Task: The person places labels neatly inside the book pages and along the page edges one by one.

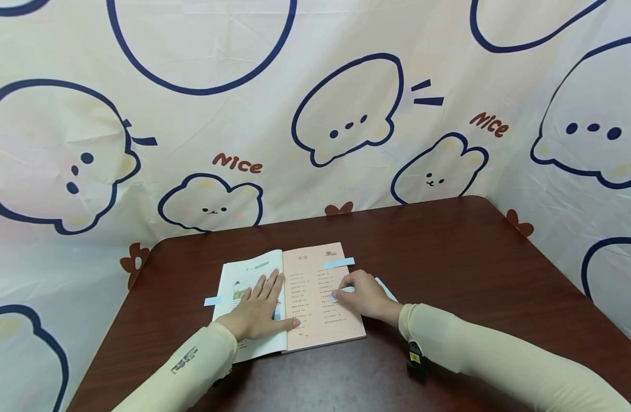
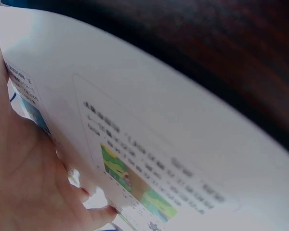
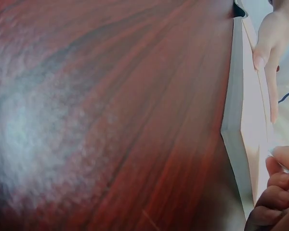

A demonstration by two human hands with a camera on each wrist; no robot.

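An open book [image 1: 305,337] lies on the table, with a white left page and a pink right page of printed lines. My left hand [image 1: 261,312] rests on it with fingers spread, mostly over the left page, thumb across the fold. Over the right page's outer edge, my right hand [image 1: 369,294] pinches a light blue paper strip [image 1: 348,289] between thumb and fingers. Another blue strip [image 1: 339,263] sticks out from the right page's upper edge, and one [image 1: 212,301] from the left page's side. In the left wrist view, the printed page [image 2: 135,125] curves upward.
A light blue piece [image 1: 386,289] lies on the table beyond my right wrist, partly hidden by it. The dark wooden table [image 1: 428,246] extends around the book. Behind and beside it hangs a cartoon-printed cloth [image 1: 274,131].
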